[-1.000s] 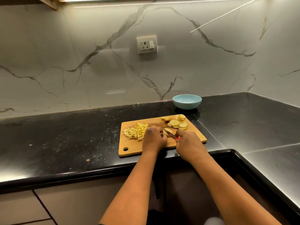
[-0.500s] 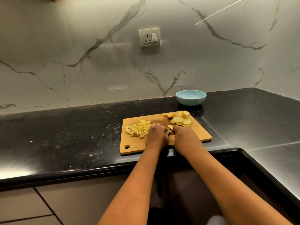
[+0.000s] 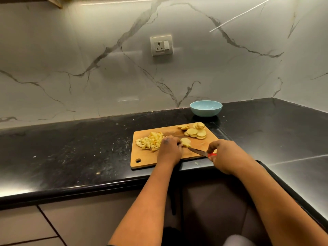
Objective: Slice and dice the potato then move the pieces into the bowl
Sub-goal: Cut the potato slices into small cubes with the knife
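Note:
A wooden cutting board [image 3: 142,157] lies at the counter's front edge. A heap of diced potato [image 3: 150,141] sits on its left half. Round potato slices [image 3: 196,132] are stacked at its far right corner. My left hand [image 3: 169,150] holds a small stack of slices [image 3: 185,142] down at the board's middle, fingers curled over it. My right hand [image 3: 225,157] grips a red-handled knife [image 3: 197,151]; its blade tip rests at the near side of that stack. A light blue bowl [image 3: 205,108] stands behind the board by the wall and looks empty.
The black stone counter [image 3: 71,153] runs left and turns along the right wall. A marble backsplash with a wall socket [image 3: 161,44] rises behind. A small potato scrap [image 3: 196,163] lies on the counter just in front of the board.
My right hand has drawn back to the right, so the knife blade and red handle now show. My left hand stays on the slices. The view has shifted slightly.

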The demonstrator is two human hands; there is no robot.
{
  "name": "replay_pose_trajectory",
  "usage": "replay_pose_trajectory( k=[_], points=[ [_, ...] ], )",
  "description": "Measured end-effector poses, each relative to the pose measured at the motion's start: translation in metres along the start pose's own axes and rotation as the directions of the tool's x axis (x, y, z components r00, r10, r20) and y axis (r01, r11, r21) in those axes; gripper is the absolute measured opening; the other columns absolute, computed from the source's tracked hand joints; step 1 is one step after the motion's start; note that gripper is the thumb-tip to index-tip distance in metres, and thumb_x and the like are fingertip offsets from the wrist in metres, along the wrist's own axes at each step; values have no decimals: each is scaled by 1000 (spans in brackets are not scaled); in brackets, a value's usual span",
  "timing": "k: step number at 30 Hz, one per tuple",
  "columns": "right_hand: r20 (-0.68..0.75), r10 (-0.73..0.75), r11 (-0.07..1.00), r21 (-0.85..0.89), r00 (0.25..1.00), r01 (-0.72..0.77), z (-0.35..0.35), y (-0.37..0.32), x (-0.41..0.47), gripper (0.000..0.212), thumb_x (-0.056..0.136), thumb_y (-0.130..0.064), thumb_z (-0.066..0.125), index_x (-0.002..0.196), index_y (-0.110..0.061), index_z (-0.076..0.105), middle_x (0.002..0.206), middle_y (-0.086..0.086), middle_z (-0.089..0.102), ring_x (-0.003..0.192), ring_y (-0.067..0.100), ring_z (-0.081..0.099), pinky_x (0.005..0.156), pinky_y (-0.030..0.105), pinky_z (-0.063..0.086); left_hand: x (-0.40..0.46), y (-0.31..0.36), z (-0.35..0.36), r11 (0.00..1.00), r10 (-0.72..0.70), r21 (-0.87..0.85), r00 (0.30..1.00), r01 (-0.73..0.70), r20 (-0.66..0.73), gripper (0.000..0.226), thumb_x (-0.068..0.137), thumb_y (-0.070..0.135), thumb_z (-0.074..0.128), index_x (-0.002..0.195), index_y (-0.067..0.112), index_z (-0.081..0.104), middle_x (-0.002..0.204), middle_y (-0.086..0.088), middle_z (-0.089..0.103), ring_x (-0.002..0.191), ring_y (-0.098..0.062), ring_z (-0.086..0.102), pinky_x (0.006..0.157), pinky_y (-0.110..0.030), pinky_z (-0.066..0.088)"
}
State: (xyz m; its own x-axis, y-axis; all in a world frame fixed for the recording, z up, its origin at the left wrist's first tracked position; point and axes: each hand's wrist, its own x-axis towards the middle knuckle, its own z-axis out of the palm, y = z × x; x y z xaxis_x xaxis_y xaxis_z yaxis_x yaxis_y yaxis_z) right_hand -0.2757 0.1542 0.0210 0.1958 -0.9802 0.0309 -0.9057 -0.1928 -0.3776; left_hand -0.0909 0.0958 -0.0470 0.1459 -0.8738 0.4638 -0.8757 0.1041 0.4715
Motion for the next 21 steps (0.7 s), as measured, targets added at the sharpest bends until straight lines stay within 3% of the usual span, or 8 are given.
replay_pose_trajectory(
  k=[3,8,11,14,16,21],
  points=[
    [19,-48,997,56,999,47,-5,13,-4,13,94,-29,61,106,-32,62,111,0,57,88,15,57,69,24,48,-1,0,-2,1000,9,17,1000,-9,5,19,94,17,56,107,8,68,108,-10,64,105,-25,57,91,-34,47],
    [-191,-11,949,309,982,70,0,30,13,8,93,-32,62,101,-32,63,99,0,62,78,15,60,66,30,54,-4,4,-2,1000,-6,15,999,6,-39,18,96,24,55,104,9,62,103,-8,62,101,-24,56,87,-34,49],
    [-247,-2,936,341,969,89,13,26,33,15,96,-28,57,110,-28,61,104,3,60,79,13,57,61,26,49,-6,4,-1,999,-21,29,999,22,-35,35,95,44,56,105,11,61,102,-6,61,101,-23,56,86,-32,48],
    [-281,-49,920,362,959,153,23,17,54,22,98,-26,53,120,-23,57,98,2,59,77,9,52,56,18,36,-6,4,0,992,-19,122,1000,17,21,58,87,64,55,116,15,62,115,-5,61,113,-22,52,95,-34,48],
    [-352,-55,890,408,934,205,30,13,64,21,99,-25,51,118,-19,55,89,1,60,70,5,51,54,17,35,-6,3,1,988,-11,153,1000,7,24,63,85,68,55,121,17,61,120,-4,61,118,-22,49,98,-34,45],
    [-489,47,875,441,871,200,57,10,78,18,100,-17,47,114,-9,55,80,3,57,69,17,51,54,27,32,-5,-2,6,989,2,145,1000,1,-25,63,80,69,61,115,18,68,111,-1,64,112,-20,51,96,-31,45]
  ],
)
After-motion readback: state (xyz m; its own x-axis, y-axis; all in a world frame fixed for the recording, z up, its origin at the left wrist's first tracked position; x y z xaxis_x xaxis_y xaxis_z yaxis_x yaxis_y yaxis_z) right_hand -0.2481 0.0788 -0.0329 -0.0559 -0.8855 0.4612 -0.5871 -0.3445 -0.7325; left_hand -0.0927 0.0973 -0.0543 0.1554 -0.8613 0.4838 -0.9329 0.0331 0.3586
